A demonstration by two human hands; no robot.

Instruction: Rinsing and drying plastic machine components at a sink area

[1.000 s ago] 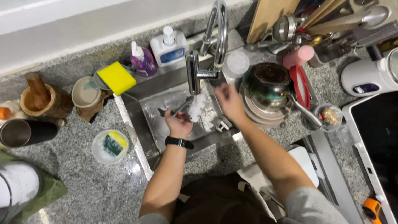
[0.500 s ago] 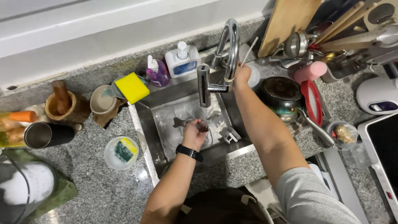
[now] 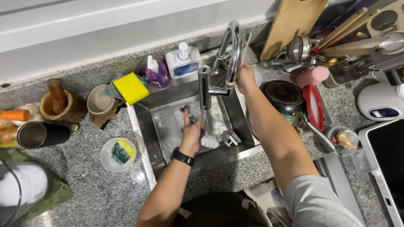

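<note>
Head view: left hand [image 3: 191, 133] closed around a dark utensil [image 3: 188, 114] under the faucet [image 3: 219, 67], inside the sink [image 3: 168, 105]; right hand [image 3: 245, 77] gripping the faucet's base just behind.

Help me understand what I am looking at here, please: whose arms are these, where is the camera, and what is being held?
The camera sits on a person's head and looks straight down, so both bare arms are their own. The left hand, with a black wristband, holds a dark utensil under the spout in the steel sink; what it is I cannot tell. The right hand rests at the base of the curved tap. Around the sink on the granite counter are a yellow sponge, two soap bottles, a wooden mortar and a dark pot.
</note>
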